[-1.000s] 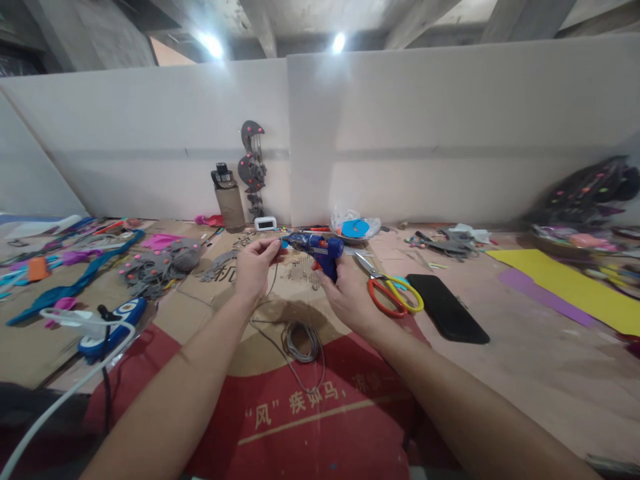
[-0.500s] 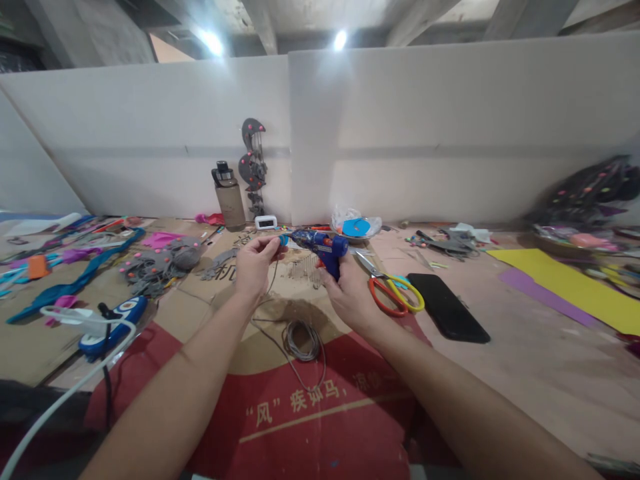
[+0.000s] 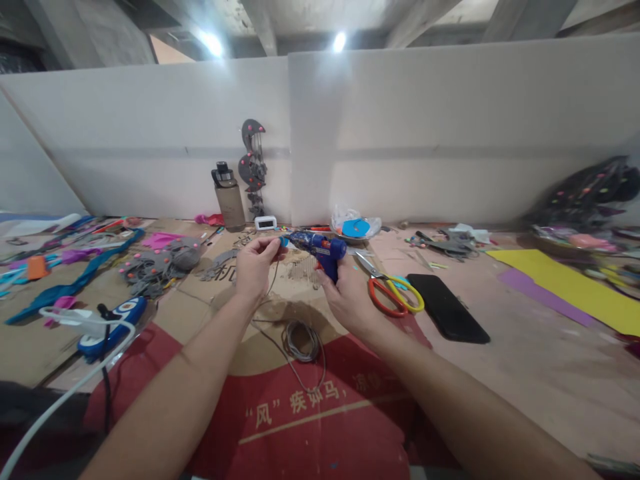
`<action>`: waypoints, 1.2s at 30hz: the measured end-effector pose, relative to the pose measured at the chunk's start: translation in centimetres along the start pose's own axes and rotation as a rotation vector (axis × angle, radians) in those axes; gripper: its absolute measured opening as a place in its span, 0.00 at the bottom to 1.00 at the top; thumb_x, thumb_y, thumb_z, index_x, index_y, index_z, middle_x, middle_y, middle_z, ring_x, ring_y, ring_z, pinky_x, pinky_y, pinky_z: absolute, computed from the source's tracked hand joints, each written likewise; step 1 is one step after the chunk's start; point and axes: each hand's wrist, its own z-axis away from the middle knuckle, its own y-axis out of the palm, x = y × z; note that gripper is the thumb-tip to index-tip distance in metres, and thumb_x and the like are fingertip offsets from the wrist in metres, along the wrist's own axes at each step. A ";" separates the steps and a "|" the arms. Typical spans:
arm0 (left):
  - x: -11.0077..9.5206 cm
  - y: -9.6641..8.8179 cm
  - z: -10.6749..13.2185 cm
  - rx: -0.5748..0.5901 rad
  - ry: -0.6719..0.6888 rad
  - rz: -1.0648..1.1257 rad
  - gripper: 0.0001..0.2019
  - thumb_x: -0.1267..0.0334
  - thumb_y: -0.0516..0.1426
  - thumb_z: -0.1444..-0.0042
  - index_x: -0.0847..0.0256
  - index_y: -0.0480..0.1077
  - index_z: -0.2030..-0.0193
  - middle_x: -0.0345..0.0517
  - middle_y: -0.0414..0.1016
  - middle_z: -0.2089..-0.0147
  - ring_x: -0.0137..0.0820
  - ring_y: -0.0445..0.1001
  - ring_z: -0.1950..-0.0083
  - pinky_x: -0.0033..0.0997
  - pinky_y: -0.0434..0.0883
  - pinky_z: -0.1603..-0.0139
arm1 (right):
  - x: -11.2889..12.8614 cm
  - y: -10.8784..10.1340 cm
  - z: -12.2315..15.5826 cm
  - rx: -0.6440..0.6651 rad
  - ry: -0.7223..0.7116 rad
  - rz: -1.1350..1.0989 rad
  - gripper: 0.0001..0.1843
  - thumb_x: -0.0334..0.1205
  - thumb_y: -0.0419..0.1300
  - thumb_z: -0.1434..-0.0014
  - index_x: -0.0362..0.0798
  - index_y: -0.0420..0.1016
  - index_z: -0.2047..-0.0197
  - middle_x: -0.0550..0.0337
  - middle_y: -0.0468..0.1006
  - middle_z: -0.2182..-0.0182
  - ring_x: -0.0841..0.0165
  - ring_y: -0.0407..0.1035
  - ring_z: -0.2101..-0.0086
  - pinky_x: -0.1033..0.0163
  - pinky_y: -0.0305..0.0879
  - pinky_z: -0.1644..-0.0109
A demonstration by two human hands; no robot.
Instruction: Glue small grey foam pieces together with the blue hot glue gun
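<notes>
My right hand (image 3: 349,293) is wrapped round the grip of a blue glue gun (image 3: 324,251), whose nozzle points left. Pinched between the fingertips of my left hand (image 3: 254,265) is a small blue piece (image 3: 285,241), close by the nozzle; whether the two touch, I cannot tell. A thin grey cord hangs below the left fingers. It runs down toward a loose coil of grey cord (image 3: 301,341) lying on the cardboard (image 3: 320,427) between my forearms.
Red-and-yellow-handled scissors (image 3: 395,293) and a black phone (image 3: 447,308) lie right of my right hand. A water bottle (image 3: 230,203) stands at the back. On the left are a blue-and-white power strip (image 3: 114,327) and grey felt pieces (image 3: 160,267). Yellow sheet (image 3: 565,283) lies far right.
The glue gun and my right hand have shifted very slightly to the left. My left hand keeps its pinch in nearly the same spot.
</notes>
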 end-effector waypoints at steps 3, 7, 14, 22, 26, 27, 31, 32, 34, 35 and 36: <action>0.0 0.0 0.0 0.000 0.006 -0.006 0.11 0.59 0.65 0.58 0.64 0.73 0.70 0.43 0.75 0.73 0.27 0.74 0.72 0.27 0.70 0.69 | 0.2 -0.1 0.1 0.010 0.010 0.003 0.20 0.39 0.51 0.40 0.44 0.61 0.45 0.45 0.72 0.53 0.58 0.68 0.55 0.52 0.65 0.51; 0.1 0.0 0.0 -0.002 0.008 -0.016 0.11 0.60 0.65 0.58 0.64 0.73 0.70 0.43 0.75 0.73 0.27 0.74 0.72 0.27 0.70 0.69 | 0.3 -0.1 0.1 0.017 0.000 -0.001 0.21 0.39 0.50 0.40 0.44 0.60 0.44 0.45 0.71 0.52 0.58 0.68 0.53 0.51 0.64 0.49; 0.1 -0.1 -0.1 0.001 0.005 -0.006 0.11 0.60 0.65 0.58 0.64 0.73 0.69 0.43 0.75 0.73 0.28 0.74 0.72 0.27 0.70 0.70 | -0.4 0.2 0.1 -0.010 -0.008 -0.024 0.22 0.39 0.51 0.40 0.45 0.59 0.42 0.45 0.71 0.51 0.57 0.66 0.52 0.49 0.62 0.47; 0.1 -0.1 -0.1 -0.007 0.006 0.011 0.12 0.60 0.65 0.59 0.64 0.74 0.70 0.44 0.75 0.73 0.27 0.74 0.72 0.27 0.70 0.69 | -0.1 0.0 0.0 -0.018 0.002 -0.032 0.24 0.38 0.50 0.40 0.46 0.58 0.40 0.45 0.71 0.51 0.57 0.67 0.52 0.48 0.62 0.47; 0.0 -0.1 -0.1 -0.003 0.002 0.021 0.12 0.60 0.66 0.59 0.64 0.74 0.70 0.43 0.75 0.73 0.27 0.74 0.71 0.26 0.70 0.69 | 0.1 -0.1 0.0 -0.020 -0.013 -0.010 0.23 0.38 0.50 0.40 0.46 0.59 0.41 0.46 0.71 0.51 0.58 0.67 0.52 0.50 0.62 0.47; 0.0 -0.1 -0.1 -0.002 0.002 0.021 0.12 0.60 0.66 0.59 0.64 0.74 0.70 0.43 0.75 0.73 0.27 0.74 0.71 0.26 0.70 0.70 | 0.1 -0.1 0.0 -0.019 -0.014 -0.006 0.22 0.38 0.50 0.40 0.46 0.60 0.42 0.46 0.71 0.51 0.58 0.67 0.52 0.50 0.63 0.47; -0.1 0.0 0.0 -0.003 -0.001 0.014 0.12 0.59 0.66 0.59 0.65 0.73 0.70 0.43 0.75 0.73 0.27 0.74 0.71 0.26 0.70 0.70 | -0.1 0.0 0.0 -0.011 -0.007 -0.002 0.22 0.38 0.50 0.40 0.45 0.60 0.42 0.46 0.71 0.51 0.59 0.67 0.52 0.51 0.63 0.47; -0.1 0.0 0.0 -0.006 -0.001 0.014 0.12 0.59 0.66 0.59 0.65 0.73 0.70 0.43 0.74 0.73 0.27 0.74 0.71 0.26 0.70 0.70 | -0.1 0.0 0.0 -0.014 -0.004 -0.001 0.23 0.38 0.50 0.40 0.45 0.59 0.42 0.45 0.71 0.50 0.59 0.67 0.52 0.51 0.63 0.47; -0.1 0.0 0.0 -0.010 -0.001 0.018 0.12 0.60 0.66 0.59 0.65 0.73 0.70 0.43 0.74 0.73 0.26 0.74 0.72 0.26 0.70 0.70 | -0.2 0.1 0.0 -0.023 0.000 0.002 0.24 0.38 0.50 0.40 0.45 0.58 0.41 0.45 0.70 0.49 0.58 0.66 0.51 0.50 0.62 0.46; -0.1 0.0 0.0 -0.012 -0.001 0.020 0.12 0.60 0.66 0.60 0.65 0.73 0.70 0.43 0.74 0.73 0.26 0.74 0.72 0.26 0.70 0.70 | -0.2 0.0 0.0 -0.027 0.000 0.004 0.24 0.39 0.50 0.40 0.45 0.58 0.41 0.44 0.70 0.49 0.57 0.66 0.50 0.49 0.62 0.46; -0.1 0.0 0.0 -0.010 -0.003 0.022 0.12 0.60 0.66 0.60 0.65 0.73 0.70 0.43 0.74 0.73 0.27 0.74 0.71 0.26 0.70 0.70 | -0.1 0.0 0.0 -0.026 0.000 0.007 0.23 0.39 0.50 0.40 0.45 0.58 0.41 0.44 0.70 0.49 0.57 0.66 0.51 0.49 0.62 0.46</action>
